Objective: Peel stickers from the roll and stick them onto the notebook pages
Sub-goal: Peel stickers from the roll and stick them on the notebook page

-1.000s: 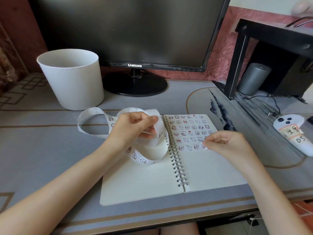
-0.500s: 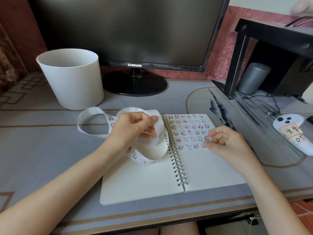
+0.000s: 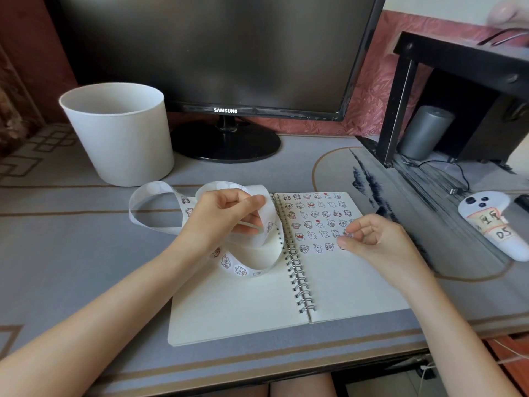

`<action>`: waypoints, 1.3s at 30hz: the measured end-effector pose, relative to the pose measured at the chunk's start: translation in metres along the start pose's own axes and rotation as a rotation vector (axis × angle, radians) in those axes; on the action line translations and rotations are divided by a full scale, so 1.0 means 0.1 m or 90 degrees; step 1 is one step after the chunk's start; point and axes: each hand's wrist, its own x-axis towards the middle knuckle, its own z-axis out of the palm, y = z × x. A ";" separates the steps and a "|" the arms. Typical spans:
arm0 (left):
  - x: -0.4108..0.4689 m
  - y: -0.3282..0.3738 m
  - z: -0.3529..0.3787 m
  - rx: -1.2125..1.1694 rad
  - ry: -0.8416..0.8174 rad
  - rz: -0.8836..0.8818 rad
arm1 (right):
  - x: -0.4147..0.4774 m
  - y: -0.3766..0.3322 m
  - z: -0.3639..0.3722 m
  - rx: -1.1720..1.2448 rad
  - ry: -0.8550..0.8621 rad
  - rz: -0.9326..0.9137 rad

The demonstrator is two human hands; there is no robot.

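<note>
The left hand (image 3: pixel 226 216) pinches the sticker strip (image 3: pixel 249 265). The right hand (image 3: pixel 372 239), fingers curled together, sits at the notebook (image 3: pixel 343 282) page's last sticker row; whether it holds a sticker I cannot tell. Next, probably peel another.

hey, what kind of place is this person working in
Probably a home computer desk: a Samsung monitor stands at the back, a small grey speaker sits under a black shelf, and patterned wallpaper lines the wall.

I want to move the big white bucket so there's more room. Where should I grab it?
Best to use both hands on the sides of the round white plastic bucket, just under its open rim, coming from the front. It stands upright, shows no handle, and narrows toward the bottom, so a high grip probably slips less. The black computer monitor stands close on its right, so lift it straight up.
</note>
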 end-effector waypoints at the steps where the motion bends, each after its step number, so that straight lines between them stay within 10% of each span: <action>1: 0.00 0.00 0.00 0.002 0.000 0.000 | 0.01 0.01 -0.01 0.001 -0.002 -0.001; 19: -0.01 0.02 0.00 -0.004 -0.015 -0.012 | 0.02 -0.05 -0.11 0.050 -0.046 0.020; 28: -0.02 0.02 0.01 -0.025 -0.022 0.001 | -0.05 -0.63 0.32 0.114 -0.100 -0.208; 39: 0.01 -0.03 0.00 -0.037 -0.045 0.036 | -0.03 -0.66 0.53 0.234 -0.123 -0.216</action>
